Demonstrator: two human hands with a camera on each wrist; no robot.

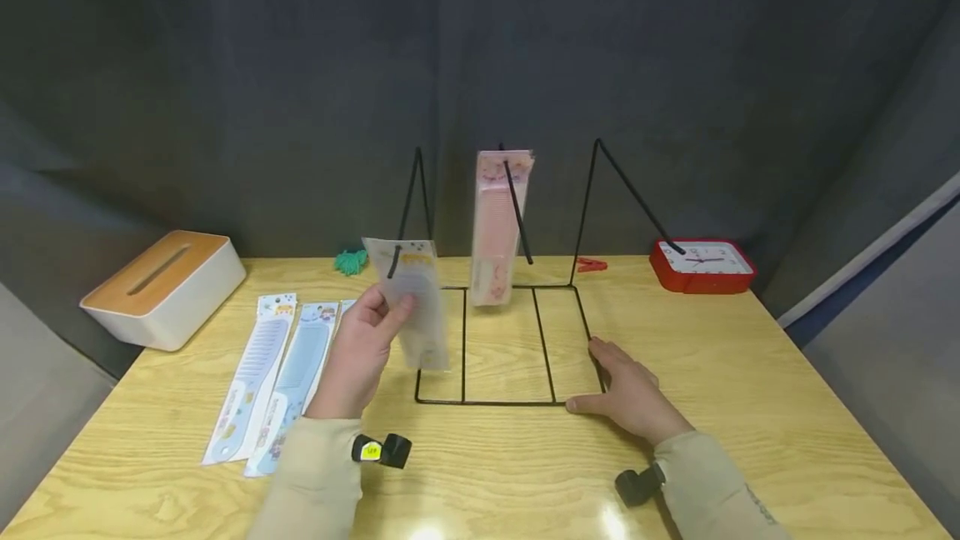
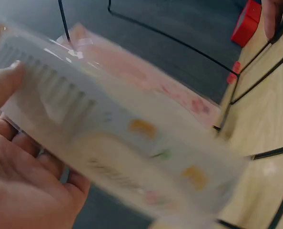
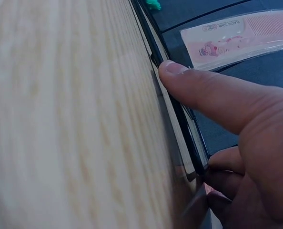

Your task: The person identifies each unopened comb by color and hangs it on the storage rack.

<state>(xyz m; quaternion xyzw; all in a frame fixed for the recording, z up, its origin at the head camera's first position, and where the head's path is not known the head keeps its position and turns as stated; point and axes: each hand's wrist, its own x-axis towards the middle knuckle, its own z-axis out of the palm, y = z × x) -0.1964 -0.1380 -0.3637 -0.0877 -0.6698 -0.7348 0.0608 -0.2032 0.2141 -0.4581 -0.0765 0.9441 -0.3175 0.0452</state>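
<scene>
My left hand pinches a comb in a clear packet between thumb and fingers; the left wrist view shows its pale teeth and orange prints. The packet hangs at the left hook of a black wire rack: the hook's tip pokes out in front of the packet's top, the rod behind it. A packaged pink comb hangs on the middle hook. My right hand rests on the rack's front right corner, thumb on the front bar, fingers at the side bar. The right hook bears nothing.
Packaged blue combs lie on the table left of my left hand, one partly hidden behind it. A wood-topped tissue box is at far left. Behind the rack sit green string and a red clip; a red clock lies right.
</scene>
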